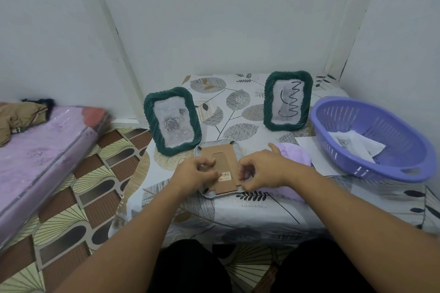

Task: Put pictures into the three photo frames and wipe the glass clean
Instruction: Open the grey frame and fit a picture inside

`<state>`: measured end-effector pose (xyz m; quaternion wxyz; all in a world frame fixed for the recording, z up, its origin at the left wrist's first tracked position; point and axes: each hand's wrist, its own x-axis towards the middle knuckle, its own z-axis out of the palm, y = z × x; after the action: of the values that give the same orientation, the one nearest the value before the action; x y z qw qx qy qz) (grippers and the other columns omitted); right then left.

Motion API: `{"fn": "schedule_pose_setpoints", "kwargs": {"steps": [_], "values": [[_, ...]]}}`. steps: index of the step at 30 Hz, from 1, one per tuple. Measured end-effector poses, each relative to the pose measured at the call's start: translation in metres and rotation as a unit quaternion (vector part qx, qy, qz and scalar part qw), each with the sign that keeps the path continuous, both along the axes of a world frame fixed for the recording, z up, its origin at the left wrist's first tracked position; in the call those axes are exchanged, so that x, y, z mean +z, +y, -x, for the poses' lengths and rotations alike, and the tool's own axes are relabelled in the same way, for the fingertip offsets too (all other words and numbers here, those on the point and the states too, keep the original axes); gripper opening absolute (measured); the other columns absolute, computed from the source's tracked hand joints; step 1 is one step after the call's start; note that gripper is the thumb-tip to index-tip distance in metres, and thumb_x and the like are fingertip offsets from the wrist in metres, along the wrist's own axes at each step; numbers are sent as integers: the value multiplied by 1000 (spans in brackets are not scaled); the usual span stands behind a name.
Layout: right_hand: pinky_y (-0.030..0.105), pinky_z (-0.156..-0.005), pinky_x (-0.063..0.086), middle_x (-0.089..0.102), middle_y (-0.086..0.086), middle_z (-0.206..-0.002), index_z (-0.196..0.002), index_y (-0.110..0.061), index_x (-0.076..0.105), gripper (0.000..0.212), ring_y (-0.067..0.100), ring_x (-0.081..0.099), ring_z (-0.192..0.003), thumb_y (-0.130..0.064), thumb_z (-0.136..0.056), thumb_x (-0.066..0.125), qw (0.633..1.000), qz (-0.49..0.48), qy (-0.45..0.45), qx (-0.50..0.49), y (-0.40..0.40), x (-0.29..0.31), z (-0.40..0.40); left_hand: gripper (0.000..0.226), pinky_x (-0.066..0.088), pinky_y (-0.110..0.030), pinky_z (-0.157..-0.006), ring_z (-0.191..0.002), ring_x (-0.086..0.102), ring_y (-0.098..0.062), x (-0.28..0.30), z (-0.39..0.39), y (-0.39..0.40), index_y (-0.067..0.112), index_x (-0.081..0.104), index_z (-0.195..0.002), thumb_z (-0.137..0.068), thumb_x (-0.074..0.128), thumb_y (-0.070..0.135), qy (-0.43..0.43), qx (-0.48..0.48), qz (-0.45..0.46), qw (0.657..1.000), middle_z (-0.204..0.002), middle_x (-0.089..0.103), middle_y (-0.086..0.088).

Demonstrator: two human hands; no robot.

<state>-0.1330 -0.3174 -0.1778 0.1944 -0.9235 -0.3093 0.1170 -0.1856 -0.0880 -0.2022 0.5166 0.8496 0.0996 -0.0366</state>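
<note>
I am working on the third frame (217,166), which is lying face down on the table (262,209) directly in front of me, its brown cardboard backing (222,162) facing up. My left hand (194,173) is curled at the backing's left edge, fingertips pinching or pressing something there; my right hand (259,171) is doing the same at the right edge, thumb lifted. I am probably working the small retaining tabs, though they are too small to confirm. The left standing frame (172,121) is already holding a rose picture; the right standing frame (287,100) is holding a picture with a dark squiggle across the glass, so I am judging wiping still outstanding there. The purple cloth (295,154) is lying just beside my right hand, unused. Loose pictures (354,145) are sitting in the purple basket (371,112).
</note>
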Motion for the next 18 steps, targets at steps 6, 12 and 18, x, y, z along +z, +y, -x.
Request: {"fn": "schedule_pose_setpoints", "kwargs": {"steps": [6, 12, 18], "values": [[45, -121, -10, 67, -18, -81, -84, -31, 61, 20, -3, 61, -81, -46, -74, 70, 994, -15, -105, 30, -2, -16, 7, 40, 43, -7, -52, -67, 60, -2, 0, 0, 1, 21, 72, -116, -79, 86, 27, -1, -3, 4, 1000, -83, 61, 9], [42, -123, 0, 68, -18, -81, -85, -29, 63, 17, -5, 59, -80, -43, -78, 69, 992, -51, -112, 12, -4, -27, 9, 39, 40, -5, -47, -53, 55, 4, 3, 2, -1, 17, 72, -117, -81, 85, 23, -4, -2, -4, 1000, -77, 54, 10], [45, -121, 5, 72, -18, -87, -87, -28, 67, 13, 0, 62, -84, -40, -82, 71, 995, -74, -67, -31, -6, -23, 12, 42, 40, -6, -48, -63, 53, -1, 4, 3, -1, 19, 72, -119, -80, 86, 27, -5, -2, -20, 1000, -79, 55, 11]]}}
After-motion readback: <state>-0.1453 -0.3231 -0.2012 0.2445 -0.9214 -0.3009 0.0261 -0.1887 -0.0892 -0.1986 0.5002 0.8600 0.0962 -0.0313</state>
